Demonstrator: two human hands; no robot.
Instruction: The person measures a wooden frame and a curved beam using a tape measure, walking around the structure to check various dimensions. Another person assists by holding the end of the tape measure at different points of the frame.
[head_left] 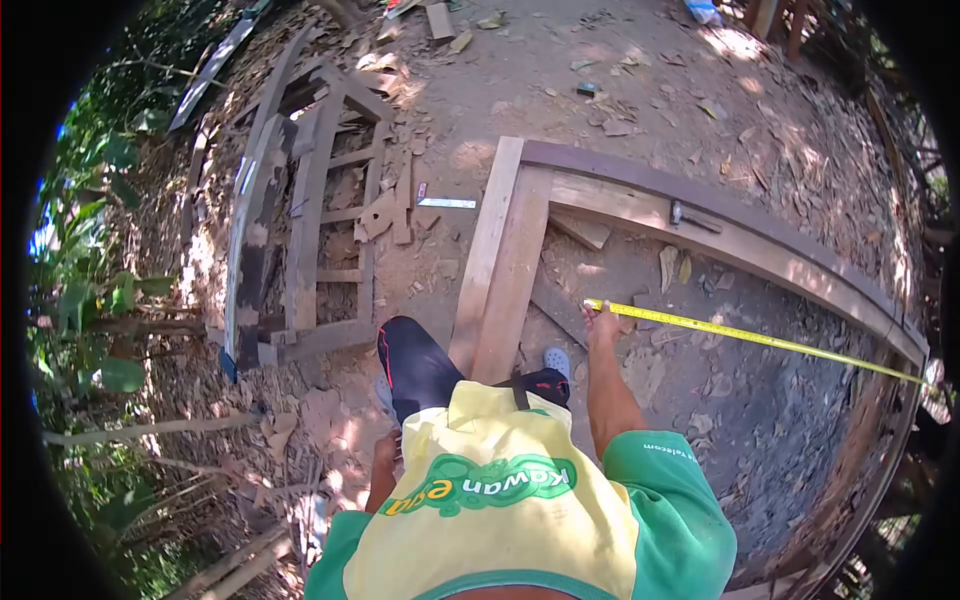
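Note:
My right hand point(601, 322) is closed on the end of a yellow tape measure point(740, 331). The blade runs out to the right, over the ground inside a large wooden frame, and crosses the frame's far-right corner. My left hand point(387, 446) hangs low beside my left leg, partly hidden by the shirt, so its fingers are not clear. Between my legs and the far ground lies the wooden frame point(513, 262), made of long planks. A hammer point(695, 217) rests on its long far beam.
A try square point(446, 203) lies on the dirt left of the frame. Further left is a ladder-like stack of old timber point(312, 220). Wood offcuts point(580, 230) and dry leaves are scattered about. Green plants point(115, 300) border the left side.

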